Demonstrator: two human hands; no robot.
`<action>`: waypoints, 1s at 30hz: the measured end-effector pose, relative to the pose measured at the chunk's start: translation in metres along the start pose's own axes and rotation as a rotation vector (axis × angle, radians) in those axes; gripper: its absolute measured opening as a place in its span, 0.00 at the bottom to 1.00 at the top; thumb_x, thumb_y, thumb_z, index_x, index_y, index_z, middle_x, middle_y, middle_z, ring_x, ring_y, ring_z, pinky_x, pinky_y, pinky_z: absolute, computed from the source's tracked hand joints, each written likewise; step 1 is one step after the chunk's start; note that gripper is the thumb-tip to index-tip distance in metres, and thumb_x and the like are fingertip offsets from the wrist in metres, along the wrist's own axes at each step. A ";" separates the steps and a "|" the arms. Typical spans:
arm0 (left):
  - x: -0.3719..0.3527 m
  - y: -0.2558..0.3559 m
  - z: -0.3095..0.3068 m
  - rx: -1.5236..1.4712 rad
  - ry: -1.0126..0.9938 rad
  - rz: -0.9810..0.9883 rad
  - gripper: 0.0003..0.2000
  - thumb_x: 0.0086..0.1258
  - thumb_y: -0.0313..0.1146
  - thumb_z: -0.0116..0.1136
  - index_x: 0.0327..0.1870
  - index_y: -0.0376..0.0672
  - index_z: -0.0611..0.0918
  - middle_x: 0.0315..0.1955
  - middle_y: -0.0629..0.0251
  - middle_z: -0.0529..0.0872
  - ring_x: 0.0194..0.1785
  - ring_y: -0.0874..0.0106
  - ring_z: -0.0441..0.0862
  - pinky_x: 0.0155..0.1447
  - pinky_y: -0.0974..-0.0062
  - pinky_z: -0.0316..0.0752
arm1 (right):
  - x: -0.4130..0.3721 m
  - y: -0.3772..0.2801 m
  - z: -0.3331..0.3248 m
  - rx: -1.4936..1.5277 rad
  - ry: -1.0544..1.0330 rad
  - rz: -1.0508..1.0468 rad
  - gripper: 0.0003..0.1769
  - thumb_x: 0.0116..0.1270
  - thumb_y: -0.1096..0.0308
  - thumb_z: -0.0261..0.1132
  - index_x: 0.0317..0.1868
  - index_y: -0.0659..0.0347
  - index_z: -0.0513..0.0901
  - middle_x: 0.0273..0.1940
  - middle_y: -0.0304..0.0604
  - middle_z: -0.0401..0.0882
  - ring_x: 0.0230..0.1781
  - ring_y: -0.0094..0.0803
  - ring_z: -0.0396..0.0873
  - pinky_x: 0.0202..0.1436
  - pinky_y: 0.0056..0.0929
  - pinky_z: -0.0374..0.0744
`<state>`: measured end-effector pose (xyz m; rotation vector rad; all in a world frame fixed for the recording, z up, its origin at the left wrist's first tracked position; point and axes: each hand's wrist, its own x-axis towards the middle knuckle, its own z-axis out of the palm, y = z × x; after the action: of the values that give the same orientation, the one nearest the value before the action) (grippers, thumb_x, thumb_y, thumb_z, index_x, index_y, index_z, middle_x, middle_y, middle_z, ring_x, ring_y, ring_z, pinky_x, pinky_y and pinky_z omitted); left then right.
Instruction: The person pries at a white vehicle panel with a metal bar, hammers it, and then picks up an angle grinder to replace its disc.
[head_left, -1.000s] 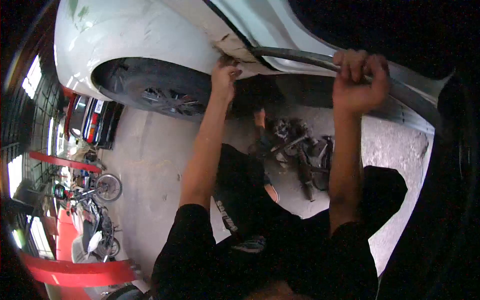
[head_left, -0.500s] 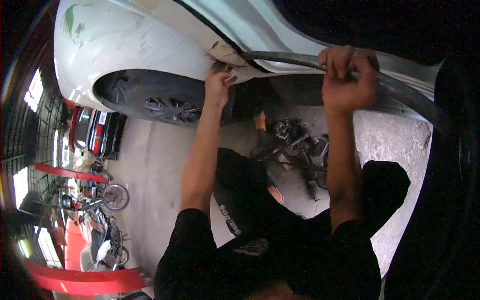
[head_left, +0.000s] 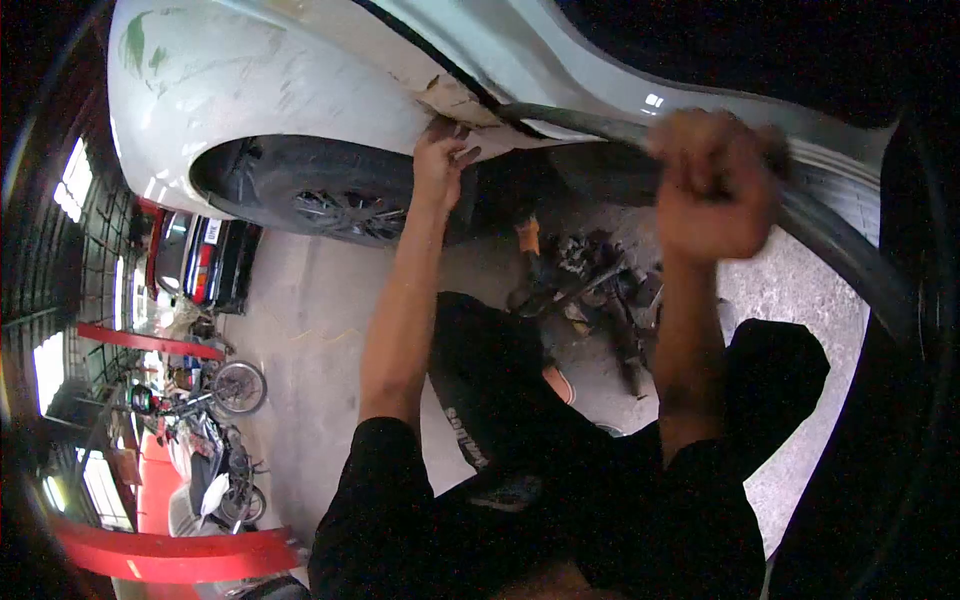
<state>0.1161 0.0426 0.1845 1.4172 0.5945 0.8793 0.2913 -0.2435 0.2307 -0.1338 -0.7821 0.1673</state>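
Note:
My left hand (head_left: 440,160) is at the lower edge of the white car panel (head_left: 280,80), behind the wheel arch, its fingertips hidden under the damaged, flaking patch (head_left: 455,100). What those fingers hold, if anything, is hidden. My right hand (head_left: 715,185), blurred by motion, is closed around a long dark bar (head_left: 840,240). The bar's far end reaches the gap beside the damaged patch, and the rest runs off to the right past my hand.
A car wheel (head_left: 340,195) sits in the arch. Mechanical parts (head_left: 600,290) lie on the concrete floor below. Red posts (head_left: 180,558), motorcycles (head_left: 225,470) and a dark car (head_left: 215,260) stand at the left.
My right hand has moved slightly right and down, and the bar's near part has swung down with it. My left hand has hardly moved.

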 end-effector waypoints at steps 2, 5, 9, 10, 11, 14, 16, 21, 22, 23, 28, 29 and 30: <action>-0.002 -0.001 -0.003 -0.018 -0.010 -0.009 0.30 0.60 0.17 0.48 0.68 0.40 0.68 0.61 0.63 0.74 0.63 0.63 0.73 0.55 0.55 0.78 | -0.001 -0.015 -0.014 0.057 -0.060 0.013 0.14 0.72 0.64 0.47 0.26 0.53 0.63 0.17 0.35 0.54 0.21 0.28 0.59 0.32 0.35 0.65; 0.005 -0.001 0.000 -0.035 -0.044 0.006 0.30 0.59 0.17 0.47 0.68 0.40 0.69 0.61 0.62 0.74 0.64 0.62 0.73 0.56 0.55 0.79 | -0.009 0.006 -0.022 0.101 -0.029 -0.012 0.15 0.73 0.62 0.48 0.26 0.54 0.64 0.19 0.37 0.54 0.21 0.28 0.58 0.33 0.33 0.66; 0.001 0.003 0.001 -0.039 0.005 -0.048 0.28 0.60 0.18 0.48 0.66 0.39 0.71 0.60 0.62 0.75 0.63 0.61 0.74 0.55 0.56 0.80 | -0.025 0.050 0.015 -0.216 -0.058 -0.097 0.15 0.73 0.64 0.49 0.29 0.62 0.69 0.21 0.40 0.59 0.23 0.29 0.61 0.32 0.37 0.69; -0.013 0.000 -0.005 -0.034 0.022 -0.072 0.28 0.60 0.18 0.48 0.66 0.39 0.71 0.60 0.62 0.75 0.63 0.61 0.74 0.55 0.56 0.80 | -0.033 0.050 0.020 -0.236 -0.110 -0.111 0.15 0.73 0.64 0.49 0.29 0.64 0.69 0.21 0.41 0.60 0.23 0.30 0.62 0.32 0.39 0.70; -0.005 0.004 -0.003 -0.008 -0.008 -0.057 0.27 0.60 0.18 0.48 0.65 0.39 0.71 0.59 0.62 0.76 0.62 0.62 0.75 0.55 0.56 0.80 | -0.029 0.055 0.024 -0.307 -0.105 -0.081 0.14 0.72 0.65 0.50 0.29 0.65 0.69 0.22 0.41 0.61 0.24 0.30 0.63 0.31 0.39 0.70; 0.003 0.004 0.000 0.013 -0.034 -0.022 0.26 0.60 0.18 0.49 0.64 0.38 0.72 0.58 0.62 0.76 0.62 0.62 0.75 0.54 0.56 0.80 | -0.019 0.024 0.023 -0.876 -0.079 -0.432 0.10 0.69 0.66 0.50 0.28 0.59 0.68 0.21 0.39 0.60 0.20 0.29 0.58 0.29 0.34 0.65; -0.006 0.003 -0.004 0.033 -0.012 -0.026 0.26 0.60 0.18 0.49 0.63 0.38 0.72 0.58 0.62 0.76 0.62 0.62 0.75 0.55 0.56 0.79 | -0.013 -0.008 0.008 -0.780 -0.095 -0.257 0.09 0.68 0.66 0.49 0.28 0.57 0.67 0.20 0.38 0.59 0.19 0.29 0.56 0.28 0.32 0.63; -0.003 0.001 0.000 -0.053 -0.027 -0.015 0.26 0.59 0.18 0.50 0.63 0.39 0.72 0.58 0.62 0.76 0.62 0.64 0.75 0.53 0.61 0.78 | -0.009 0.047 0.003 -0.019 0.147 -0.082 0.13 0.68 0.66 0.47 0.23 0.53 0.60 0.18 0.37 0.57 0.17 0.28 0.55 0.27 0.34 0.60; 0.003 0.003 0.002 -0.059 -0.029 0.001 0.26 0.59 0.18 0.50 0.63 0.39 0.72 0.58 0.62 0.76 0.62 0.64 0.75 0.53 0.61 0.78 | -0.004 0.046 0.009 -0.014 0.133 -0.090 0.13 0.68 0.66 0.47 0.23 0.53 0.60 0.18 0.37 0.57 0.17 0.28 0.55 0.27 0.34 0.60; 0.014 0.011 0.002 -0.011 -0.038 -0.009 0.27 0.59 0.18 0.49 0.64 0.39 0.72 0.59 0.62 0.76 0.62 0.64 0.75 0.53 0.61 0.79 | 0.001 0.047 0.017 -0.041 0.109 -0.078 0.14 0.68 0.66 0.46 0.22 0.53 0.59 0.19 0.37 0.57 0.17 0.28 0.55 0.27 0.35 0.60; 0.000 0.005 -0.004 0.010 -0.068 -0.033 0.30 0.59 0.18 0.49 0.68 0.41 0.69 0.62 0.62 0.74 0.62 0.65 0.75 0.53 0.61 0.79 | -0.023 0.018 0.008 -0.195 0.116 0.014 0.14 0.69 0.63 0.51 0.26 0.58 0.64 0.24 0.38 0.59 0.25 0.29 0.60 0.37 0.34 0.66; 0.000 0.004 -0.006 0.023 -0.093 -0.018 0.30 0.59 0.18 0.50 0.68 0.41 0.69 0.62 0.62 0.74 0.62 0.64 0.75 0.53 0.61 0.79 | -0.016 -0.004 0.012 -0.059 -0.023 -0.019 0.12 0.69 0.65 0.51 0.26 0.59 0.65 0.24 0.38 0.59 0.25 0.29 0.60 0.38 0.34 0.66; -0.001 0.003 -0.010 0.037 -0.116 -0.004 0.30 0.59 0.18 0.50 0.68 0.42 0.69 0.62 0.62 0.74 0.62 0.64 0.75 0.53 0.61 0.79 | -0.015 -0.008 0.009 0.013 -0.090 -0.034 0.12 0.69 0.67 0.51 0.27 0.59 0.66 0.24 0.38 0.59 0.25 0.29 0.60 0.38 0.34 0.66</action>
<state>0.1075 0.0475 0.1861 1.4891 0.5284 0.7806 0.2753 -0.2540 0.2286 -0.1007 -0.8721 0.1469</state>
